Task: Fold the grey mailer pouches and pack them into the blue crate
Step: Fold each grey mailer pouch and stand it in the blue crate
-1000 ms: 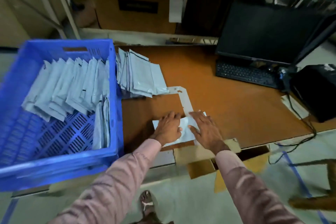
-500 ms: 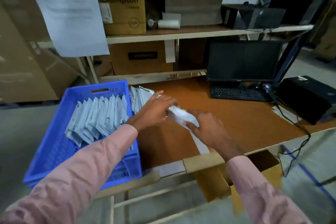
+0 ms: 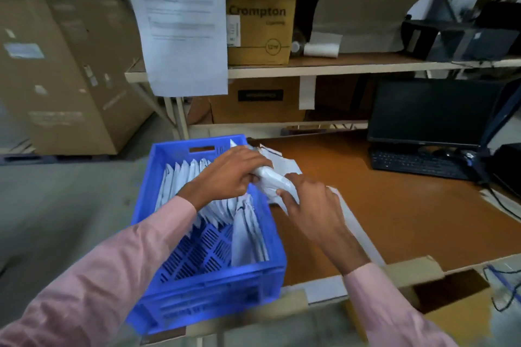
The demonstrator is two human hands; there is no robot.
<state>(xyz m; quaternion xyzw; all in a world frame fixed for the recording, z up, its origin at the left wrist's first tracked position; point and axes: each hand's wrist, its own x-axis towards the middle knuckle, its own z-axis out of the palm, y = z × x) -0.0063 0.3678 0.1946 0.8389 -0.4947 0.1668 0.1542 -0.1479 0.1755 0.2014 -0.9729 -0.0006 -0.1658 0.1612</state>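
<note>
A folded grey mailer pouch (image 3: 273,181) is held in the air over the right rim of the blue crate (image 3: 203,294). My left hand (image 3: 229,171) grips its upper end from above. My right hand (image 3: 311,205) holds its lower end, thumb pressed on the pouch. Inside the crate, several folded pouches (image 3: 183,177) stand in a row along the back, and a few more (image 3: 248,236) lean against the right wall. A loose stack of unfolded pouches (image 3: 277,158) lies on the brown table just right of the crate, partly hidden by my hands.
A black monitor (image 3: 428,111) and keyboard (image 3: 417,163) stand at the back right of the brown table (image 3: 408,220). Shelves with cardboard boxes (image 3: 259,28) rise behind. A paper notice (image 3: 180,25) hangs from the shelf. An open cardboard box (image 3: 451,298) sits below the table's front edge.
Both hands lifted the pouch off the table and carried it left, from the table's middle to above the crate's right rim. The camera view has tilted up and left.
</note>
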